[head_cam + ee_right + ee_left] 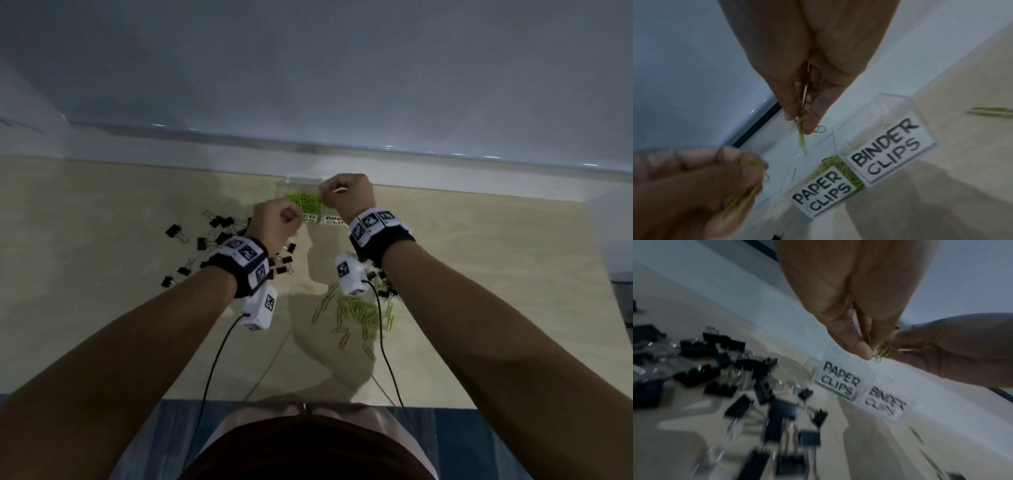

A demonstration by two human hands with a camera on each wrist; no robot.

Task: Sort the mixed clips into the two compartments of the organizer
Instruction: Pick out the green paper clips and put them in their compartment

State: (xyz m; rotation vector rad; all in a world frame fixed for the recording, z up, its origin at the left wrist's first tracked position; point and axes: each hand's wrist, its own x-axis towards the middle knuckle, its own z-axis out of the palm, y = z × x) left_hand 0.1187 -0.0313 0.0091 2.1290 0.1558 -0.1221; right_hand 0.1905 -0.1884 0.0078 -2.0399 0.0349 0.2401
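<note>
The clear two-part organizer (317, 219) stands at the table's far edge, labelled PAPER CLIPS (822, 191) and BINDER CLIPS (885, 151). Green paper clips (305, 202) lie in its left compartment; the binder compartment looks bare. My right hand (799, 125) pinches a few green paper clips (801, 138) above the paper clip compartment. My left hand (872, 352) hovers just left of the organizer and pinches more green clips (881, 352). Both hands are close together over the box.
Black binder clips (212, 233) are scattered on the wooden table to the left. A loose pile of green paper clips (356, 311) with a few binder clips lies nearer me on the right. A white wall ledge runs right behind the organizer.
</note>
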